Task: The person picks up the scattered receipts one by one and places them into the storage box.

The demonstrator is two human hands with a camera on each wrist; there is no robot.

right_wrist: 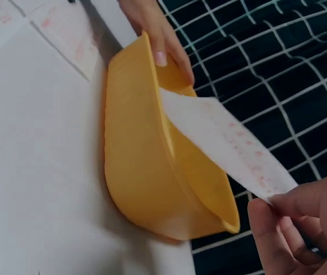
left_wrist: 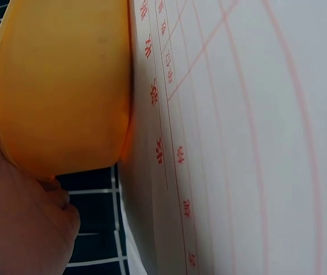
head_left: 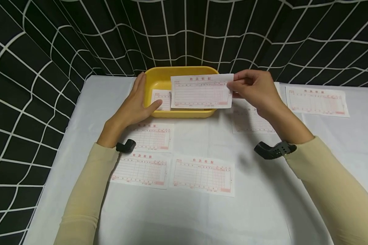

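Note:
A yellow plastic tub [head_left: 181, 114] stands at the back of the table. My left hand [head_left: 138, 103] grips its left end, the thumb over the front rim and the fingers along the outer side; the left wrist view shows the tub wall [left_wrist: 60, 86] against that hand. My right hand [head_left: 257, 89] pinches the right edge of a receipt slip [head_left: 200, 92] with red print, held over the tub's opening. In the right wrist view the slip [right_wrist: 232, 137] slants across the rim. Another receipt slip [head_left: 162, 98] lies inside the tub, partly hidden.
Several receipt slips lie on the white-covered table [head_left: 196, 217]: one at front left [head_left: 141, 172], one at front centre [head_left: 203, 175], one at far right [head_left: 317, 101], others partly under my arms. A black cloth with white grid lines [head_left: 202, 30] stands behind.

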